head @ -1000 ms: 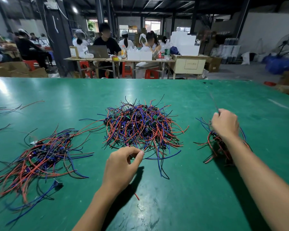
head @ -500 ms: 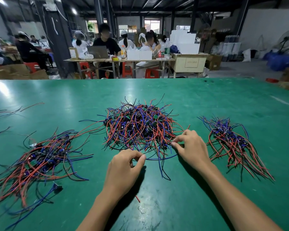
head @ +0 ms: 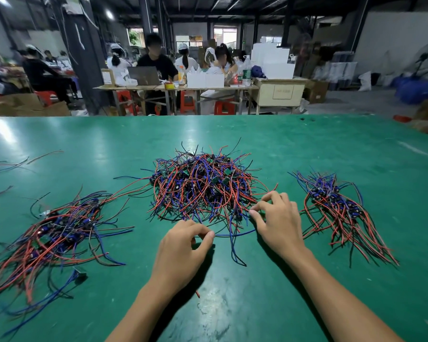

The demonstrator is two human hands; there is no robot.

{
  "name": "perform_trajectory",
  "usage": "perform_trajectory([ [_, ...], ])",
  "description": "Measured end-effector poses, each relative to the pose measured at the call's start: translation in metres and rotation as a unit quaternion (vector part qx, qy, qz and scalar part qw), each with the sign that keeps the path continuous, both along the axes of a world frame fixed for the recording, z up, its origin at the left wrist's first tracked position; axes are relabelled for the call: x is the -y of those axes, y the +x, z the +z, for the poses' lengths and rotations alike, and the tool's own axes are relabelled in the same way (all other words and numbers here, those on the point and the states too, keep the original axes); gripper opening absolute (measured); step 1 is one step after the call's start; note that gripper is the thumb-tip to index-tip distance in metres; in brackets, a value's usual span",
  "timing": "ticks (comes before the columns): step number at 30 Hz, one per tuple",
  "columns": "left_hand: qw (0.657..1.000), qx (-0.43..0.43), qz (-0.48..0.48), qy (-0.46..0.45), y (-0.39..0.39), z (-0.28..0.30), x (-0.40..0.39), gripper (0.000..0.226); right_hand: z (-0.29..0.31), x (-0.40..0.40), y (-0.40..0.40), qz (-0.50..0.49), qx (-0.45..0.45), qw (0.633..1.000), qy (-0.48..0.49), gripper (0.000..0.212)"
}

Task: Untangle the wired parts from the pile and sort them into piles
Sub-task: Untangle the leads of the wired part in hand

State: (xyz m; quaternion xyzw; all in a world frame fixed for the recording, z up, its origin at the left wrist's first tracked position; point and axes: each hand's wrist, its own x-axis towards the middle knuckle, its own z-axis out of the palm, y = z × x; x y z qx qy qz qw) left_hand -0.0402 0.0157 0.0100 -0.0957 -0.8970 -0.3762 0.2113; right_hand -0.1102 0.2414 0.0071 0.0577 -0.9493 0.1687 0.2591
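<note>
A tangled pile of red, blue and black wired parts (head: 203, 186) lies mid-table on the green table (head: 307, 149). A sorted pile (head: 52, 233) lies to the left and a smaller sorted pile (head: 336, 208) to the right. My left hand (head: 183, 245) rests in front of the tangled pile, with thumb and forefinger pinched on the end of a blue wire (head: 235, 235). My right hand (head: 279, 223) is at the pile's right front edge. Its thumb and forefinger meet on a wire there, and the other fingers are bent above the wires.
A few loose wires (head: 8, 166) lie at the far left of the table. A short red wire scrap (head: 197, 294) lies beside my left wrist. Beyond the table's far edge, people sit at a workbench (head: 178, 87) with boxes and red stools.
My right hand left the right-hand pile, where it set down a wired part, and came back to the tangled pile's right edge. My left hand has stayed in place.
</note>
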Motion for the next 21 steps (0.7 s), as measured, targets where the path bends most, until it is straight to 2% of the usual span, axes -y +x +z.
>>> perform_trajectory([
  [4, 1.0, 0.0, 0.001, 0.008, 0.001, 0.001, 0.001, 0.009, 0.007, 0.004, 0.005, -0.018, -0.13, 0.99, -0.042, 0.012],
  [10, 1.0, -0.005, 0.003, 0.007, 0.001, 0.001, 0.002, 0.01, 0.018, 0.005, 0.011, 0.01, -0.237, 0.964, -0.123, 0.016],
  [13, 0.999, -0.039, 0.01, 0.003, 0.001, 0.003, 0.0, 0.008, 0.023, 0.006, 0.014, 0.046, -0.286, 0.942, -0.168, 0.019],
  [17, 0.997, -0.081, 0.01, 0.008, 0.002, 0.006, -0.005, 0.019, 0.025, 0.015, 0.022, 0.113, -0.314, 0.919, -0.211, 0.019],
  [21, 0.995, -0.098, 0.012, 0.029, 0.002, 0.005, -0.006, 0.041, 0.023, 0.03, 0.032, 0.16, -0.268, 0.913, -0.262, 0.016],
])
